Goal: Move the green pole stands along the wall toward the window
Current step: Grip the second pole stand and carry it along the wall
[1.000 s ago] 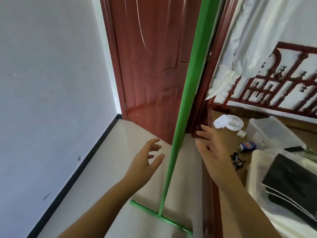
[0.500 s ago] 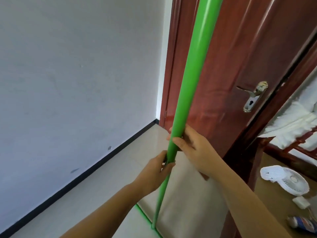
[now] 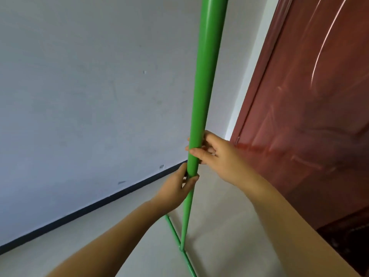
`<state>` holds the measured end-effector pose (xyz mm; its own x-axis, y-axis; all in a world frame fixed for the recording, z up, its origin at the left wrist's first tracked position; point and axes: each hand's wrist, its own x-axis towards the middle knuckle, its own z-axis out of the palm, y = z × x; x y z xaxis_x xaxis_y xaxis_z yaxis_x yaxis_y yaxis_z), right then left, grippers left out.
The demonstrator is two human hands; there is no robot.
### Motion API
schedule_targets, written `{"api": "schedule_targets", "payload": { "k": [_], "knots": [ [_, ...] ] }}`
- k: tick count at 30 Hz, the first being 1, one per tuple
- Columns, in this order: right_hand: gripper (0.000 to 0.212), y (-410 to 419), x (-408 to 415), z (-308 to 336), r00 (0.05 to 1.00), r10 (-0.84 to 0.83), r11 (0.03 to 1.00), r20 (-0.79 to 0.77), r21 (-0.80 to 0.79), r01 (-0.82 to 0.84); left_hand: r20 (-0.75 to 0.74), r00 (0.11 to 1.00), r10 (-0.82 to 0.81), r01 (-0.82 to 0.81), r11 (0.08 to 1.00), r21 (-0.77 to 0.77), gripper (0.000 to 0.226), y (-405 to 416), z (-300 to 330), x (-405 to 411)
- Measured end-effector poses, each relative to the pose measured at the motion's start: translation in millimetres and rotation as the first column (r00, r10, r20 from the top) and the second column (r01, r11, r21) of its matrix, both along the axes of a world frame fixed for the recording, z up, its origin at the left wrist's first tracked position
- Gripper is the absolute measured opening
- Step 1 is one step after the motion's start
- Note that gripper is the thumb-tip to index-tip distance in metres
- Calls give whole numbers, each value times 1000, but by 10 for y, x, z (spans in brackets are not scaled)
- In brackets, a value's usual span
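Observation:
A tall green pole stand rises upright through the middle of the head view, its top out of frame. Its thin lower tube joins a green crossbar foot on the pale floor. My right hand grips the thick upper tube at about mid height. Just below, my left hand is closed around the pole where the thick tube meets the thin one. No window shows in this view.
A white wall with a black skirting strip runs along the left. A dark red wooden door fills the right side. Pale floor tiles lie under the stand.
A second ago both hands were open beside the pole; now both grip it. The view has swung left, away from the doorway and the cluttered room, toward the white wall.

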<state>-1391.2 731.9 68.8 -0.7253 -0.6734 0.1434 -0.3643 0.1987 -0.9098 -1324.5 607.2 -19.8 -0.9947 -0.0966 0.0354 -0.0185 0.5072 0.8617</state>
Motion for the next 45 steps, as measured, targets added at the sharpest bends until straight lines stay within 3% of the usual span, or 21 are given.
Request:
{"api": "schedule_targets", "payload": {
  "k": [2, 5, 10, 14, 20, 24, 31, 45],
  "knots": [
    [19, -41, -211, -6, 996, 93, 996, -14, 4, -93, -31, 993, 118, -117, 993, 30, 9, 39, -26, -72],
    [21, -98, -535, -15, 964, 266, 964, -19, 13, -266, -79, 932, 354, -350, 935, 57, 22, 160, -100, -175],
    [17, -159, -893, 5, 847, 532, 847, 1, -10, -532, -99, 684, 723, -704, 689, 169, 16, 595, -119, -374],
    [15, -213, -1065, 54, 752, 659, 752, -19, 26, -658, -48, 502, 863, -851, 504, 146, 11, 804, -71, -547],
    [11, -411, -1320, 33, 676, 736, 676, -37, -14, -737, 32, 354, 935, -934, 355, -41, 24, 749, 70, -818],
    [12, -600, -1591, 7, 617, 785, 617, -58, -27, -787, 63, 265, 962, -964, 265, 1, 27, 646, 76, -1082],
    [15, -1208, -2257, 14, 537, 838, 539, -93, -9, -842, 61, 193, 979, -981, 194, -18, 26, 157, 64, -1712],
    [27, -2350, -3334, 145, 272, 946, 298, -178, 137, -945, 164, 72, 984, -996, 80, -38, 27, -742, 131, -2748]
  ]
}}
